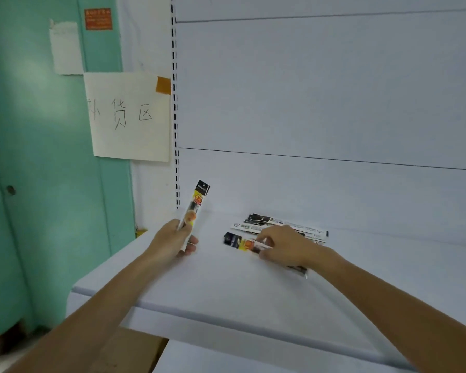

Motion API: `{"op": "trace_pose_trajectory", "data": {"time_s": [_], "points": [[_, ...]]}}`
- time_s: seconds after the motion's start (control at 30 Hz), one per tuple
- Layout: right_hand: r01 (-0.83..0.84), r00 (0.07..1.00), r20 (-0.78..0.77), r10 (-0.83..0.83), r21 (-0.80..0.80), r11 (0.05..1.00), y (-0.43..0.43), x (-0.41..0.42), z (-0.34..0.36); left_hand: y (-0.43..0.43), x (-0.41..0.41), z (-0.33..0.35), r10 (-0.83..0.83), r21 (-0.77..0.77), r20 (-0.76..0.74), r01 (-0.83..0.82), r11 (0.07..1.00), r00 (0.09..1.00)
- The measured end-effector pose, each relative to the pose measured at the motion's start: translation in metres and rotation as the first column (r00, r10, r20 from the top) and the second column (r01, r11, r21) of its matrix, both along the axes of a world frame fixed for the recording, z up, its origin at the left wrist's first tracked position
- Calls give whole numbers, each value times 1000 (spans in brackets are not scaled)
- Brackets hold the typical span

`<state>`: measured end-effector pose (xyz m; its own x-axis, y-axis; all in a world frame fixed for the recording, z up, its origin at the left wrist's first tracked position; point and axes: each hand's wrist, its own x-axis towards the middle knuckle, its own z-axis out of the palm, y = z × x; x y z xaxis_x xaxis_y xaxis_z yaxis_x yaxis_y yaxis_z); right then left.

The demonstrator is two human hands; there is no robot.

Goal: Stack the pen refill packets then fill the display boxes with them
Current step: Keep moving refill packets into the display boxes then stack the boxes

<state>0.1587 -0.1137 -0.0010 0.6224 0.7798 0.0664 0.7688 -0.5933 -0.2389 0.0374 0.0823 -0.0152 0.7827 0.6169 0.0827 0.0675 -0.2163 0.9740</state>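
Pen refill packets (280, 225) lie in a loose heap on the white shelf (226, 286), and from the head view we judge we're early in the stacking. Our left hand (172, 239) curls round an upright packet (197, 205), tilted slightly, left of the heap. Our right hand (285, 244) pinches a second packet (244, 243) at the heap's near edge, thumb and fingers closed on it. There's no neat stack yet and no display boxes in sight, so filling looks wholly ahead.
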Motion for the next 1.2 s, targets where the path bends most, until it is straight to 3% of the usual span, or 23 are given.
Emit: {"op": "trace_pose_trajectory", "data": {"time_s": [0.07,0.1,0.13,0.2,0.27,0.33,0.4,0.47,0.53,0.6,0.67,0.73,0.77,0.83,0.9,1.03,1.13,1.2], "points": [[75,997,-44,-69,161,984,9,1,6,-7,3,0,-14,32,-27,15,999,1000],[153,984,-131,-119,294,943,14,2,8,-13,4,0,-45,21,-42,46,999,998],[251,940,-323,-107,446,859,20,1,10,-18,5,0,-87,3,-52,87,996,995],[455,725,-678,122,605,653,35,-5,19,-31,8,4,-184,-9,-54,184,983,981],[549,507,-788,349,607,575,44,-11,25,-46,9,5,-290,58,-49,292,954,956],[534,506,-771,386,632,562,48,-17,27,-60,5,6,-365,280,-114,383,880,924],[521,580,-751,317,640,564,48,-21,25,-66,0,7,-365,523,-255,445,727,896],[461,658,-720,221,617,637,42,-17,23,-58,-4,9,-205,746,-342,397,534,917],[286,796,-598,92,506,814,31,-17,24,-42,-4,14,-26,969,-143,145,201,989],[113,904,-427,27,299,947,24,-21,23,-30,1,21,5,988,62,-61,-144,998],[36,957,-290,11,158,987,21,-26,22,-30,9,26,-53,953,123,-133,-273,991],[3,977,-211,29,150,989,18,-30,24,-39,13,34,-63,960,-9,-9,-281,998],[-15,983,-178,43,157,988,15,-31,26,-45,15,37,-51,966,-123,108,-235,991],[-56,988,-131,76,155,986,9,-33,29,-49,16,36,-2,937,-349,348,-35,937],[-67,987,-136,88,149,986,0,-32,30,-53,18,30,-19,934,-354,355,44,935],[-38,994,-107,37,-7,999,-12,-28,34,-60,25,17,-4,961,-276,276,33,961],[-5,995,-95,1,-48,999,-17,-28,36,-59,29,17,-16,925,-370,370,84,929],[-4,998,-60,0,-54,999,-21,-29,31,-52,30,21,-64,859,-468,471,199,881]]}}
